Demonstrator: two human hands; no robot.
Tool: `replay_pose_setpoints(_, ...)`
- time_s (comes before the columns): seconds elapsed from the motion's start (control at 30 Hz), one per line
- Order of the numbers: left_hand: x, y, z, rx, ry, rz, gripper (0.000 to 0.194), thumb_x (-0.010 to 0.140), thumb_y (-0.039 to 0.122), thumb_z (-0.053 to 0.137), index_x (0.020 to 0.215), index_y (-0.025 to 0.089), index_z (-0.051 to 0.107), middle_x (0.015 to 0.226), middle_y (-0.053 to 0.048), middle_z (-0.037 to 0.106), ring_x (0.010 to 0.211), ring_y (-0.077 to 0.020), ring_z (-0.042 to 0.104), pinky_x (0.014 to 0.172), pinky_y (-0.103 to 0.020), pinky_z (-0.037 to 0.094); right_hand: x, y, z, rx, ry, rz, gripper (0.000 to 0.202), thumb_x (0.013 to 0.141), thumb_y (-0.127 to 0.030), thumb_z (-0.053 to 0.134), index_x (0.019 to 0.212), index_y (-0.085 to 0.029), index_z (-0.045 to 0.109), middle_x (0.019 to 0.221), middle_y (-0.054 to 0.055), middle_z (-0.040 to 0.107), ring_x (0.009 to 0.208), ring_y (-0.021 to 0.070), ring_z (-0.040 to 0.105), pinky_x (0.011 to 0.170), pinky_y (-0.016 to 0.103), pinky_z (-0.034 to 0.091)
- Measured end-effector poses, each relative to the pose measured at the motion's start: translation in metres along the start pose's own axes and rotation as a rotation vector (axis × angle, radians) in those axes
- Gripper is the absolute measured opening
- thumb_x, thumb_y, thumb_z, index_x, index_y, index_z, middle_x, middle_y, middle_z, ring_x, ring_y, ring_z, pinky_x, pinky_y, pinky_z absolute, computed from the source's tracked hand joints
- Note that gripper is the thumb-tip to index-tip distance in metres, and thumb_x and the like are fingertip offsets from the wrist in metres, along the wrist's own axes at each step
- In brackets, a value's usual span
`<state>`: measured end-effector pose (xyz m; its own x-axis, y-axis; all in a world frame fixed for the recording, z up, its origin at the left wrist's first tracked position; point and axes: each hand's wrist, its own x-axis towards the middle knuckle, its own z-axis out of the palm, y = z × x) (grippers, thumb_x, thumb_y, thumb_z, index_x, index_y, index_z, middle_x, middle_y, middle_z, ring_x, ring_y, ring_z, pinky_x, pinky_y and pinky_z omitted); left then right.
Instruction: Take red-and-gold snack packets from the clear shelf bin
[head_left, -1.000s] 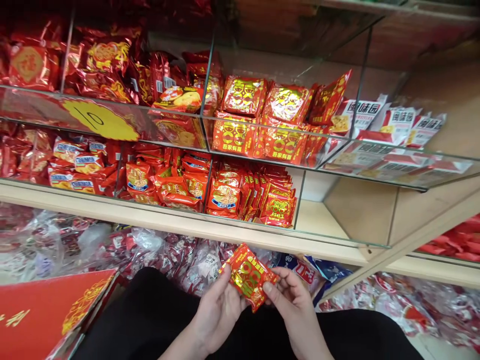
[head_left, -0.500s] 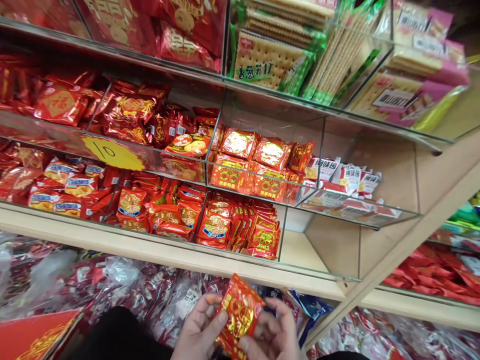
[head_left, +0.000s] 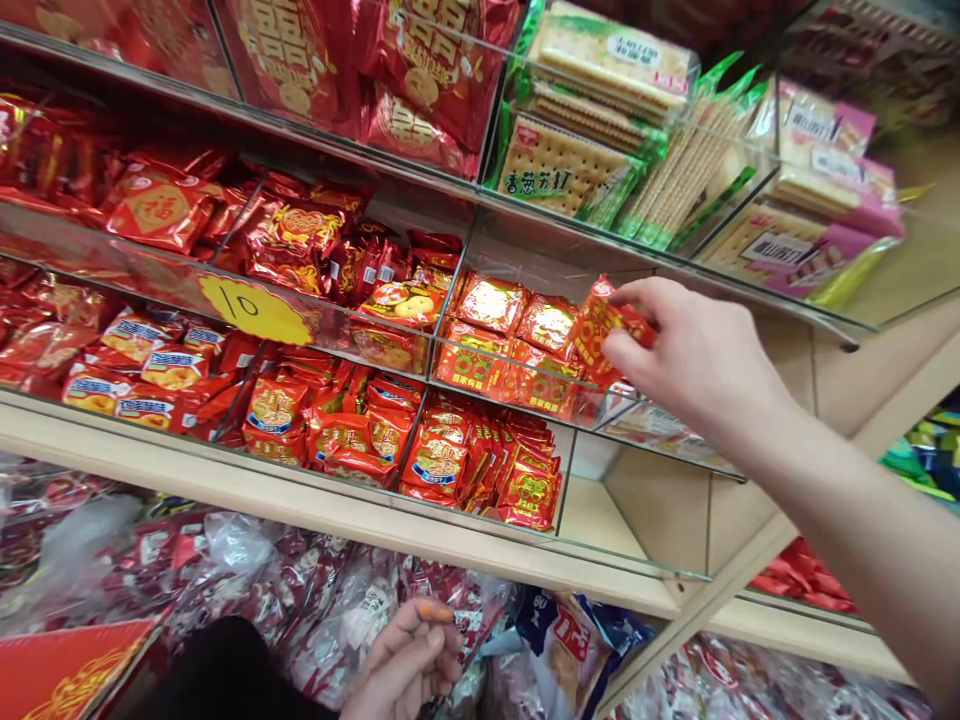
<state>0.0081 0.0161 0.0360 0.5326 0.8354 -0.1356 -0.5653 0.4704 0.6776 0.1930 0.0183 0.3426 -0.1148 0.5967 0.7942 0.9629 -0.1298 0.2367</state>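
Note:
A small shiny red-and-gold snack packet (head_left: 596, 335) is in my right hand (head_left: 686, 345), pinched between thumb and fingers. My right arm reaches up from the right to the middle shelf, and the packet is at the right end of a row of similar red packets (head_left: 544, 375) behind the clear front panel. My fingers cover part of the packet. Low in the view, my left hand (head_left: 412, 655) hangs in front of the bagged goods, fingers loosely curled and a little apart, nothing visible in it. An orange mark shows on one fingertip.
Clear dividers (head_left: 433, 350) split the shelves. Green-wrapped crackers (head_left: 570, 165) sit above, more red packets (head_left: 442, 455) below. A yellow tag (head_left: 255, 308) marked 10 hangs on the left. Plastic-bagged goods (head_left: 247, 575) lie underneath, with a red box (head_left: 67, 665) at lower left.
Both hands held the red packet low in front of me before. My right hand has carried it up to the middle shelf; my left hand has let go and stayed low.

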Motion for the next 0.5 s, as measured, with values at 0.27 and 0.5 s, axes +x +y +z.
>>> replay_pose_setpoints(0.27,-0.003,-0.012,-0.001,0.126,-0.182,0.118,0.025,0.064,0.035,0.077,0.076,0.019,0.064,0.069,0.000,0.067,0.059,-0.0098,0.059,0.056,-0.021,0.038,0.049,0.010,0.030,-0.377,-0.428,0.081,0.025,0.074,-0.015,0.049,0.087,-0.006,0.069,0.083,0.019,0.068,0.082,0.0314,0.063,0.061,0.034,0.045)
replay_pose_setpoints(0.5,-0.002,-0.013,-0.007,0.166,-0.364,0.068,0.022,0.070,0.034,0.073,0.082,0.019,0.063,0.075,0.000,0.065,0.065,-0.0085,0.057,0.062,-0.022,0.040,0.051,0.011,0.035,-0.476,-0.395,0.023,0.032,0.083,-0.019,0.043,0.104,-0.009,0.065,0.108,0.022,0.056,0.095,0.0340,0.056,0.062,0.035,0.045)
